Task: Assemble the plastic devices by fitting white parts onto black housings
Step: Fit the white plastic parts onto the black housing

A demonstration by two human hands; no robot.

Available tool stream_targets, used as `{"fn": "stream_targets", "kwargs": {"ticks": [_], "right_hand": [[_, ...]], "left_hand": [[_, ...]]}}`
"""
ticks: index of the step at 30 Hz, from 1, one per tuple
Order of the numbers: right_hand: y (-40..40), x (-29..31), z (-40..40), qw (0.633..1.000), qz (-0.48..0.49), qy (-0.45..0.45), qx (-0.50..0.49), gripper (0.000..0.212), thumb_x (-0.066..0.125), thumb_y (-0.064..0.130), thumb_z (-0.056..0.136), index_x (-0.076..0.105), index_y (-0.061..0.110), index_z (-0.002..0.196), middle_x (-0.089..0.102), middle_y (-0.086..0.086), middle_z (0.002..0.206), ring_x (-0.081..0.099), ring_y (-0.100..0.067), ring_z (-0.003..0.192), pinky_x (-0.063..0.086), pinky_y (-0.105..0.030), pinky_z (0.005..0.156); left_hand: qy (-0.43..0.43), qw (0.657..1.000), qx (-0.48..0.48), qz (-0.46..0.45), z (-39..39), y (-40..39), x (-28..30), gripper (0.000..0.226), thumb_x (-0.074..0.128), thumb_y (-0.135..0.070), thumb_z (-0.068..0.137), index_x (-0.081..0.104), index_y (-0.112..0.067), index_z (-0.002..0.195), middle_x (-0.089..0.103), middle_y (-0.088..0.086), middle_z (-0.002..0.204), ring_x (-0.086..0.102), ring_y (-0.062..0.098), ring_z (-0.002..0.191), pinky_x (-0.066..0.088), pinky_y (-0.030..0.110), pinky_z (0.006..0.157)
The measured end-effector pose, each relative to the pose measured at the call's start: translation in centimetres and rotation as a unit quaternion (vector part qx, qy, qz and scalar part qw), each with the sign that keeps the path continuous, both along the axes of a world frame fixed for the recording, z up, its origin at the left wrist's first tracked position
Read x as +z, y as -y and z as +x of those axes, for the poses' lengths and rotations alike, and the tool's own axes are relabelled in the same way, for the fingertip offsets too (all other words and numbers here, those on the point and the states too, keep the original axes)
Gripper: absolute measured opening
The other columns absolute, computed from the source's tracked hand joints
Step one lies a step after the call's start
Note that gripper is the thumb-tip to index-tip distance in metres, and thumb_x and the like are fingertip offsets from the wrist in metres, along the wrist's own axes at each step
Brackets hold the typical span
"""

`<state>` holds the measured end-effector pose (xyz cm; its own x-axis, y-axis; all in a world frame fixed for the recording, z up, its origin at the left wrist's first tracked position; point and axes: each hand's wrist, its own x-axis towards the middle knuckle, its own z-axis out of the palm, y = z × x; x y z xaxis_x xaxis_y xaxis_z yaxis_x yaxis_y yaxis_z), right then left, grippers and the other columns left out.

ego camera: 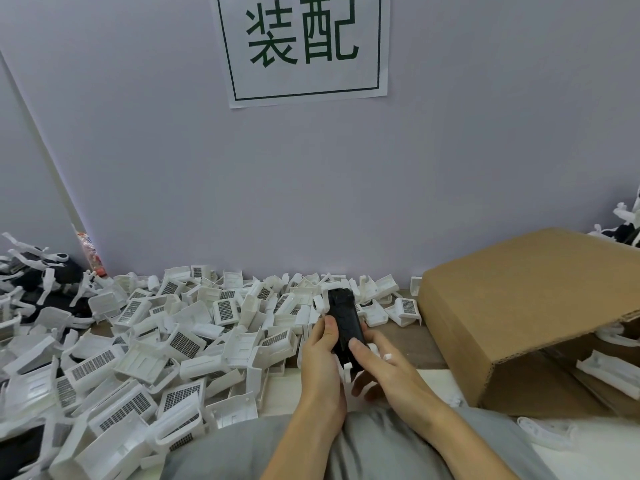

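Fingers of left hand (320,344) and right hand (381,362) grip black housing (344,320); long axis runs away from body, far end toward wall, white part (320,303) at far end.

wooden bench (408,344): heap of white parts (180,341) left, cardboard box (526,306) right.

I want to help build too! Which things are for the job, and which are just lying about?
For the job:
black housing, held in both hands: left, right
pile of white parts

Just lying about:
cardboard box
wall sign
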<state>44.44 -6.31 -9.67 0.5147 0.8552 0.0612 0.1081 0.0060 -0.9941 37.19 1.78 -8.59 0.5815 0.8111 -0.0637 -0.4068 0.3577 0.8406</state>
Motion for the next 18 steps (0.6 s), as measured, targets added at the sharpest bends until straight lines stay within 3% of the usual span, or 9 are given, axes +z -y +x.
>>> {"fn": "stream_targets", "kwargs": {"ticks": [3, 9, 13, 15, 18], "right_hand": [[-0.13, -0.12, 0.14, 1.000, -0.010, 0.003, 0.000, 0.017, 0.056, 0.029, 0.100, 0.057, 0.031, 0.117, 0.070, 0.001, 0.077, 0.065, -0.019, 0.070, 0.048, -0.029, 0.066], [-0.08, -0.14, 0.34, 1.000, -0.006, -0.007, 0.021, 0.023, 0.058, 0.013, 0.096, 0.057, 0.024, 0.115, 0.067, 0.002, 0.069, 0.063, -0.017, 0.066, 0.046, -0.023, 0.057], [-0.11, -0.17, 0.50, 0.999, 0.001, -0.017, 0.032, 0.031, 0.060, 0.014, 0.087, 0.058, 0.024, 0.116, 0.067, 0.003, 0.069, 0.062, -0.015, 0.063, 0.045, -0.020, 0.054], [-0.19, -0.34, 0.60, 0.999, 0.000, -0.017, 0.034, 0.035, 0.060, 0.020, 0.082, 0.058, 0.028, 0.116, 0.068, 0.002, 0.070, 0.062, -0.016, 0.066, 0.044, -0.022, 0.056], [-0.39, -0.64, 0.75, 0.999, 0.002, -0.013, 0.040, 0.042, 0.056, 0.024, 0.069, 0.061, 0.033, 0.110, 0.068, 0.002, 0.073, 0.062, -0.019, 0.070, 0.044, -0.025, 0.060]], "left_hand": [[-0.008, 1.000, 0.011, -0.001, 0.12, 0.02, 0.02, 0.030, 0.048, -0.023, 0.105, 0.077, -0.017, 0.098, 0.076, 0.015, 0.098, 0.070, 0.033, 0.095, 0.053, 0.048, 0.091], [-0.009, 1.000, 0.016, -0.009, 0.02, 0.06, 0.17, 0.028, 0.046, -0.022, 0.105, 0.073, -0.014, 0.104, 0.073, 0.009, 0.085, 0.063, 0.025, 0.074, 0.045, 0.032, 0.058], [-0.003, 1.000, 0.009, -0.009, 0.11, 0.00, 0.03, 0.028, 0.046, -0.021, 0.105, 0.073, -0.012, 0.102, 0.072, 0.015, 0.095, 0.063, 0.032, 0.088, 0.047, 0.041, 0.076], [-0.007, 1.000, 0.010, -0.007, 0.12, -0.04, -0.04, 0.029, 0.046, -0.022, 0.105, 0.073, -0.012, 0.106, 0.071, 0.017, 0.099, 0.061, 0.031, 0.088, 0.046, 0.037, 0.069], [-0.008, 1.000, 0.014, -0.011, 0.09, -0.20, -0.15, 0.030, 0.045, -0.025, 0.106, 0.071, -0.010, 0.106, 0.070, 0.015, 0.091, 0.059, 0.028, 0.073, 0.042, 0.032, 0.054]]}}
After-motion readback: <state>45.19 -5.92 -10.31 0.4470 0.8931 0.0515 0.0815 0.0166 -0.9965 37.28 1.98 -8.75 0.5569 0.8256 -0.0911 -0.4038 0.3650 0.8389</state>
